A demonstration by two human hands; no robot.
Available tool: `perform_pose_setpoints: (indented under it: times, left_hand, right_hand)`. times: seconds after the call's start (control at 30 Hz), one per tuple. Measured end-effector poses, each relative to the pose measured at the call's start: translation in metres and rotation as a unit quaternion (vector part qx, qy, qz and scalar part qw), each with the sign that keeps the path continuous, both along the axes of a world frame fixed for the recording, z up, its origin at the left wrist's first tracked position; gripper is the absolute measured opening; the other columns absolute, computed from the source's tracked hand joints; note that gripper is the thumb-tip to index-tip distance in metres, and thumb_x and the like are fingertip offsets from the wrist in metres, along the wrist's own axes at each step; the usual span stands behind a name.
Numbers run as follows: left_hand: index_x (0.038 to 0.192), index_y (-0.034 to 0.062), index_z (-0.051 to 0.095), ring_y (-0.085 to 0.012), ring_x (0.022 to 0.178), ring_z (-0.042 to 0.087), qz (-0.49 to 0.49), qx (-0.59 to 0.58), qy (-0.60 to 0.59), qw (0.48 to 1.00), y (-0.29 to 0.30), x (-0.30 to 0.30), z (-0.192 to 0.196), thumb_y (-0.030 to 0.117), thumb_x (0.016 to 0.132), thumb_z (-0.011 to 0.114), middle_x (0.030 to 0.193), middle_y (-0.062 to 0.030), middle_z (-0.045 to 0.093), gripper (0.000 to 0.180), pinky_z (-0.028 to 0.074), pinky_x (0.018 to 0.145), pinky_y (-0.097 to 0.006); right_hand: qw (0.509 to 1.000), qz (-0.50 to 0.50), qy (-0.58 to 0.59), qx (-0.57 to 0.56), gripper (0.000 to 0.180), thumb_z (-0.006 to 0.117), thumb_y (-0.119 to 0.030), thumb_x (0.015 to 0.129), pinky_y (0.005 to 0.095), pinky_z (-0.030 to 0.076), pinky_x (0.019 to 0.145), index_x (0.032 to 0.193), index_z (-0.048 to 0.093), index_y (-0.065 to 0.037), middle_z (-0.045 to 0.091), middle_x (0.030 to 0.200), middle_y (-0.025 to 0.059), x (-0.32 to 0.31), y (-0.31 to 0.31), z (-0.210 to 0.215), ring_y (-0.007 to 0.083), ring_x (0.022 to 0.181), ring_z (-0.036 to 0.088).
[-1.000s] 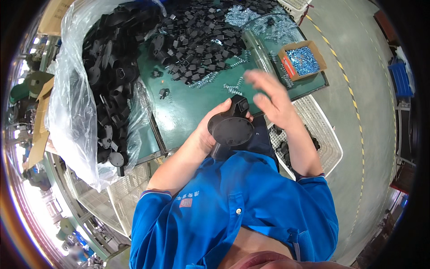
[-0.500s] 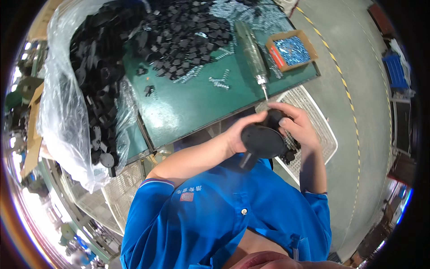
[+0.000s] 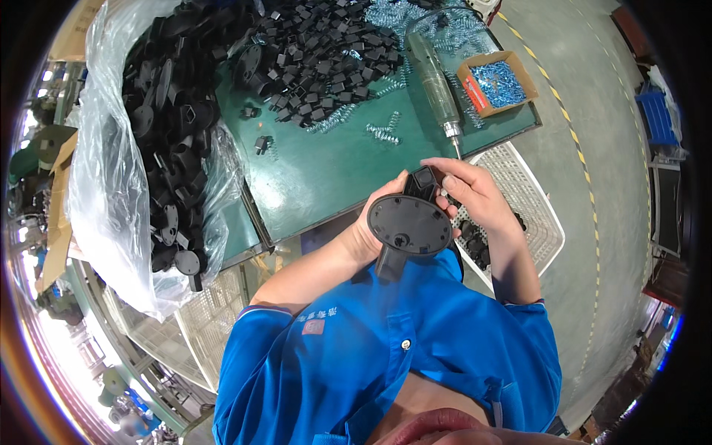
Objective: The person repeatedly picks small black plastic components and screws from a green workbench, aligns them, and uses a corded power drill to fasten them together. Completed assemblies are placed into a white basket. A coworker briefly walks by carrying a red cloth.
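Note:
In front of my chest is a black plastic part with a flat round disc, a square stub at its far end and a short stem towards me. My left hand is closed around its left side. Small bosses show on the face of the disc. My right hand is at the far right of the part, forefinger over the stub and the other fingers curled. Something small and pale shows at those fingertips, too small to name. Just beyond, a power screwdriver points its bit towards my right hand.
A green table carries a heap of small black blocks, metal springs and a cardboard box of screws. On the left, a clear plastic bag holds more black parts. Below the table's right corner sits a white basket containing black pieces.
The black part has shifted slightly left and been tilted, so its disc face and square stub now show. My right hand has moved a little left and up along with it.

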State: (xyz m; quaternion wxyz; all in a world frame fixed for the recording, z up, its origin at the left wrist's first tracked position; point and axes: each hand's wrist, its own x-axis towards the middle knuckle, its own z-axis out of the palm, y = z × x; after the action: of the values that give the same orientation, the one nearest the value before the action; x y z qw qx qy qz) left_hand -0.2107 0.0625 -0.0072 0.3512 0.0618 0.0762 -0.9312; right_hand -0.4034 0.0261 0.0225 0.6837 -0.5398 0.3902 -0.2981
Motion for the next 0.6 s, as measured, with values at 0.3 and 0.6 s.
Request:
perform_pose_setpoints:
  times: [0.3,0.6]
  left_hand:
    - [0.126,0.0001,0.057,-0.0424,0.112,0.060,-0.016,-0.031,-0.013,0.999,-0.001,0.016,-0.034,0.055,0.095,0.049,0.116,-0.0189,0.065,0.063,0.047,0.101,-0.058]
    - [0.128,0.0015,0.055,-0.0386,0.106,0.064,0.005,-0.015,-0.093,0.995,0.001,0.029,-0.035,0.055,0.094,0.054,0.117,-0.0197,0.064,0.064,0.054,0.092,-0.049]
  right_hand:
    - [0.999,0.006,0.033,0.004,0.046,0.059,-0.031,0.097,0.0208,0.040,0.054,0.132,0.059,-0.001,0.059,0.076,-0.0030,0.025,-0.002,0.004,0.0034,0.061,0.050]
    - [0.999,0.005,0.016,0.029,0.044,0.057,-0.021,0.095,0.0218,0.047,0.066,0.134,0.057,-0.002,0.065,0.092,0.0021,0.037,0.001,0.003,0.0063,0.075,0.058]
